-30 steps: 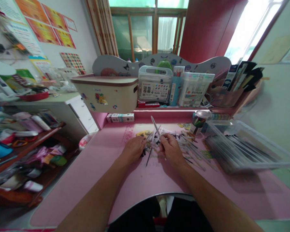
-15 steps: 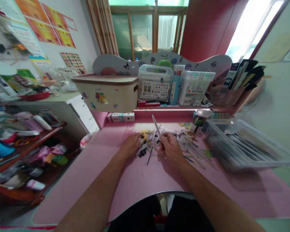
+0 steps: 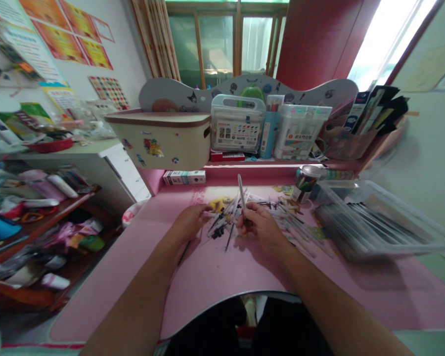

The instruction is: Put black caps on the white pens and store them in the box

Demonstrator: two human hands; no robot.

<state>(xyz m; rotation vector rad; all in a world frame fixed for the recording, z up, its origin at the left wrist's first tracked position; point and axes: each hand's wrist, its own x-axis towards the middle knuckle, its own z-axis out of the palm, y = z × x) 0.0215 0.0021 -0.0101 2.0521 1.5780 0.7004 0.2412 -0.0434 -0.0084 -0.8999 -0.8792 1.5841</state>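
Observation:
My right hand [image 3: 260, 225] is closed round a pale, slim pen [image 3: 241, 189], which points upward and away from me. To the left, my left hand [image 3: 191, 221] has its fingers pinched together. A thin pen [image 3: 183, 253] with a dark lower part runs out beneath that hand and seems to be held in it, though the hand covers its middle. Between and beyond both hands lies a loose pile of pens [image 3: 232, 217], mostly clear or whitish with some black parts. More slim pens [image 3: 300, 230] are scattered beside my right hand.
The pink desk [image 3: 215, 287] has a clear plastic box [image 3: 393, 247] of dark-tipped sticks at right and a can [image 3: 307, 183] behind. A small carton [image 3: 184, 177] sits under the shelf. Above stand a cream bin [image 3: 166, 146], marker cases [image 3: 238, 126] and a pen holder [image 3: 350, 143].
My left hand has drawn left and slightly toward me, away from the pile, with a thin pen now showing under it. The pen in my right hand has tipped more upright.

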